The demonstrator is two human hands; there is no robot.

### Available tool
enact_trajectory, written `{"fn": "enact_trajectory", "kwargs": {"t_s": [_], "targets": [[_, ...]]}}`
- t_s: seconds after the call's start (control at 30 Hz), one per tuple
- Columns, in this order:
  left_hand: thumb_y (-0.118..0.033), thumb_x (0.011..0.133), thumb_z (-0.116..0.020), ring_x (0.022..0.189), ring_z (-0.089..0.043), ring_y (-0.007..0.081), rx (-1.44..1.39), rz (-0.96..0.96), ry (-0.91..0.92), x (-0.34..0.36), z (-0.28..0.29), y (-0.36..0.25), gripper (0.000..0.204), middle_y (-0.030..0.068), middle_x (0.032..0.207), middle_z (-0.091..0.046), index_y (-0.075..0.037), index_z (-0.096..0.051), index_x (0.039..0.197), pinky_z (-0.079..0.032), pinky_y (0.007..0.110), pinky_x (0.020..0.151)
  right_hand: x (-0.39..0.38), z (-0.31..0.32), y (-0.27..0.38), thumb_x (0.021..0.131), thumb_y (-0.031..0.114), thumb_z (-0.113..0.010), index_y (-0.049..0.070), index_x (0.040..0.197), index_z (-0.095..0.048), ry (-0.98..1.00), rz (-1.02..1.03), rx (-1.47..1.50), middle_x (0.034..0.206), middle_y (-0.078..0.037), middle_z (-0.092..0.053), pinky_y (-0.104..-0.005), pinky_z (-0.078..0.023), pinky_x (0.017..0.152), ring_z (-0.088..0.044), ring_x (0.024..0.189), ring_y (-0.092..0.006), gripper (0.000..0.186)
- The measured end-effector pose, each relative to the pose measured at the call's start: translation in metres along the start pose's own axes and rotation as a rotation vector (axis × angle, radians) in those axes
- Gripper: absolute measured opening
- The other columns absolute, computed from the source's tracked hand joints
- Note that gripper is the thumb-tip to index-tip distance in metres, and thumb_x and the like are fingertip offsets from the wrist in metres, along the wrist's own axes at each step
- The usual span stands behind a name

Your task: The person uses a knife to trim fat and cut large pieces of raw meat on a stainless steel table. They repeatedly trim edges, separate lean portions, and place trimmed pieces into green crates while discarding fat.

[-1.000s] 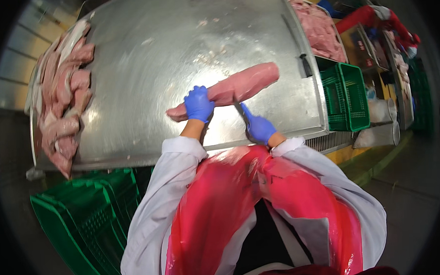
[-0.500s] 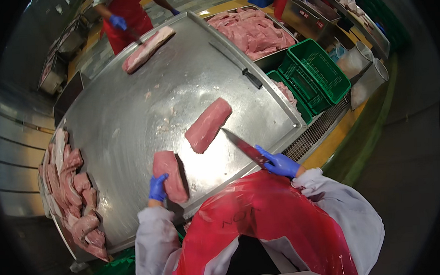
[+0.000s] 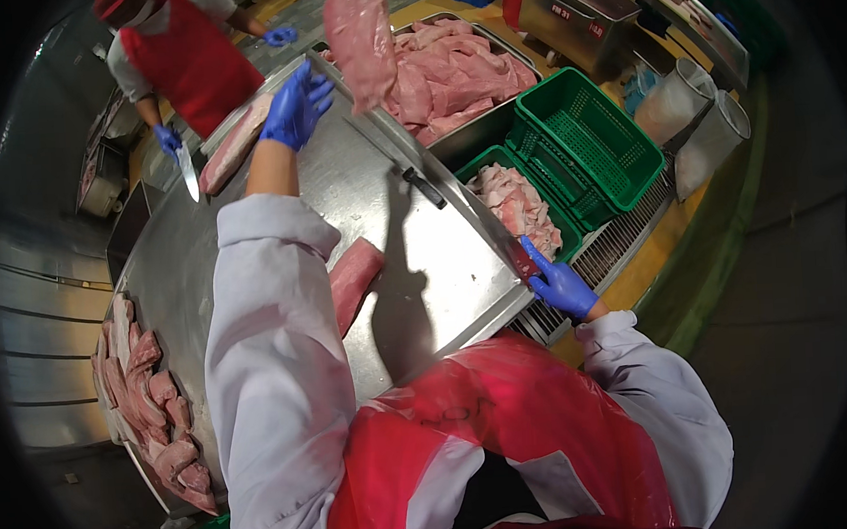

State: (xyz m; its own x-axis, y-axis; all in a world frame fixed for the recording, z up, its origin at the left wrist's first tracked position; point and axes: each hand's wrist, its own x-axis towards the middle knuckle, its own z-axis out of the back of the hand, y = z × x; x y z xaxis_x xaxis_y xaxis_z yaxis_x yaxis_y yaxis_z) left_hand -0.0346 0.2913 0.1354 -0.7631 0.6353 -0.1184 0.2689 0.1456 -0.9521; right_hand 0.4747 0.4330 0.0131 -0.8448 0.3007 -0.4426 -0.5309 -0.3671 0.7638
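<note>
My left hand, in a blue glove, is raised high over the steel table with its fingers spread. A long pink slab of meat hangs in the air just off its fingertips, above the steel bin of pink meat. My right hand, also blue-gloved, sits at the table's right edge, shut on a knife; only the dark part by the fist shows. Another pink meat piece lies on the table beside my left sleeve.
Several cut meat pieces are piled along the table's left rim. Green crates stand at the right, the nearer crate holding pale scraps. Across the table a co-worker in a red apron holds a knife by a slab.
My left hand has lifted from the near cut piece and swung up toward the far bin, and the meat has left it. My right hand with the knife has stayed at the table edge.
</note>
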Motion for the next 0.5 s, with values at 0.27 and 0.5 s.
{"fn": "enact_trajectory", "kwargs": {"t_s": [0.27,0.5], "targets": [[-0.06,0.065,-0.088,0.133,-0.051,0.0443,1.607,0.435,0.042,-0.199,0.096,0.225,0.109,0.0298,0.142,-0.051,0.002,-0.046,0.143,-0.043,0.05,0.111,-0.02,0.027,-0.108,0.094,0.008,-0.062,0.023,0.164,-0.018,-0.151,-0.021,0.126,0.071,-0.019,-0.066,-0.0408,-0.05,0.06,-0.064,0.059,-0.0325,0.084],[-0.028,0.061,-0.09,0.113,-0.064,0.0418,1.471,0.49,-0.194,-0.248,0.106,0.228,0.08,0.0239,0.12,-0.066,0.002,-0.056,0.127,-0.053,0.048,0.097,0.018,0.055,-0.126,0.095,0.007,-0.06,0.023,0.164,-0.016,-0.078,0.069,-0.028,0.066,-0.017,-0.064,-0.0416,-0.049,0.058,-0.061,0.055,-0.0301,0.084]]}}
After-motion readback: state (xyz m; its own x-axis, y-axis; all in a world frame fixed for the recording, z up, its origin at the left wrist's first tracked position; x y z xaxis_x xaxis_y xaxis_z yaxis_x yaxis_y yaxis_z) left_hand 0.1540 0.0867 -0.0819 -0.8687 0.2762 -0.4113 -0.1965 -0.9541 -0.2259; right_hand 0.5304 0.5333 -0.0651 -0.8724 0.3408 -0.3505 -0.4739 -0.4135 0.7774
